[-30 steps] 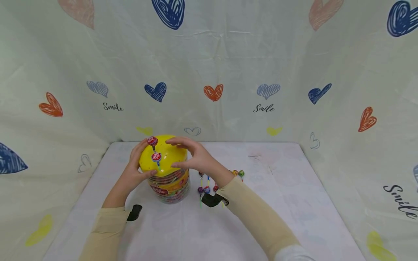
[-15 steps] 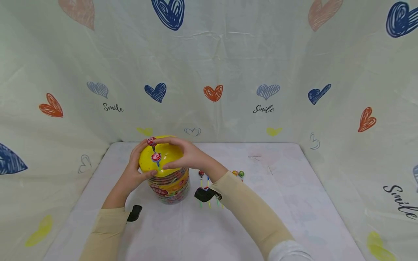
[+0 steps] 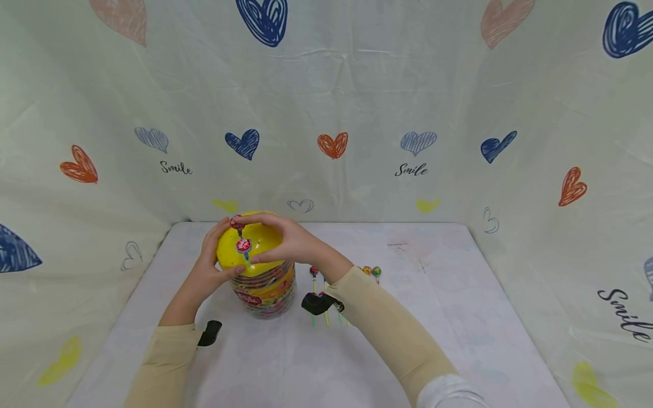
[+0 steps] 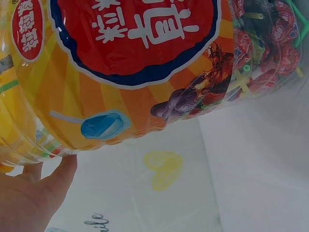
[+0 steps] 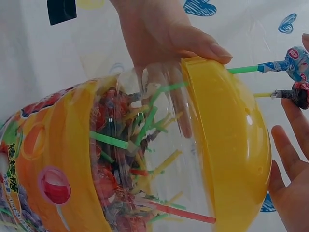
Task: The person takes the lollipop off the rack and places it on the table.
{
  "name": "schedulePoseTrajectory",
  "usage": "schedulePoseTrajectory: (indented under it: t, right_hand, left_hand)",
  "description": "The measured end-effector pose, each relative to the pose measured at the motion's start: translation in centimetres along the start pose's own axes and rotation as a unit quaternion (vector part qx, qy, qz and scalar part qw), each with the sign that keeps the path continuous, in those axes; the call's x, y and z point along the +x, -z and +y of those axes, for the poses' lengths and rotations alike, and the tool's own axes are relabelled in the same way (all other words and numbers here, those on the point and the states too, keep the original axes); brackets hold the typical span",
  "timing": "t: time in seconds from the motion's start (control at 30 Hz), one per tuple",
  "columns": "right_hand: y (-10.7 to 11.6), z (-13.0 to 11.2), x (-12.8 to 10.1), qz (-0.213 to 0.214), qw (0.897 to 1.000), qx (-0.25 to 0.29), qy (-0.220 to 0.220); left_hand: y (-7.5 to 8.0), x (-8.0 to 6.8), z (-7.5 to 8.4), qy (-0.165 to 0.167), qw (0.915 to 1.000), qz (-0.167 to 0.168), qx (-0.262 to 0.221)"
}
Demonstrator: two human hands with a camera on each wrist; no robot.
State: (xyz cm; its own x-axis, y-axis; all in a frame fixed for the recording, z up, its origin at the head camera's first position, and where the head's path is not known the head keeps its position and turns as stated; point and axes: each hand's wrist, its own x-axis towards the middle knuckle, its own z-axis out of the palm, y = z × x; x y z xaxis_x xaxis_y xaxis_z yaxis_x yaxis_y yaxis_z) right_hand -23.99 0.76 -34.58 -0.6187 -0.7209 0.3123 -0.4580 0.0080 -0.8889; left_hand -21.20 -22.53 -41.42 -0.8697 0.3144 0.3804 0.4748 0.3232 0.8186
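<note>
The round yellow plastic lid (image 3: 252,245) is held at its left edge by the curled left hand (image 3: 208,267), and its top is cupped by the curled right hand (image 3: 288,243). The lid sits on the clear candy-filled jar (image 3: 265,289); two wrapped lollipops (image 3: 243,246) are already stuck in the lid. More loose lollipops (image 3: 369,271) are left on the white table (image 3: 439,317), just right of the jar.

Readable text:
- Backdrop cloth (image 3: 357,85), head view: the script word "Smile" printed in black in three places, under the hearts at left, at centre right, and near the right edge.
- Lollipop jar (image 4: 145,72), left wrist view: large white Chinese characters on the red label, cropped and upside down, not legible; smaller white characters on a red oval at the left edge, likewise unread.
</note>
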Motion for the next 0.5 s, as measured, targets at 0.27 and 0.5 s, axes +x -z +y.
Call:
schedulePoseTrajectory:
  t: [0.27, 0.5]
  right_hand:
    - [0.07, 0.08, 0.17, 0.019, 1.0, -0.01, 0.018]
    - [0.77, -0.32, -0.7, 0.056, 0.997, 0.013, 0.056]
  left_hand:
    - [0.06, 0.04, -0.07, 0.006, 1.0, -0.001, 0.002]
    - [0.02, 0.05, -0.15, 0.026, 0.9996, 0.0, 0.014]
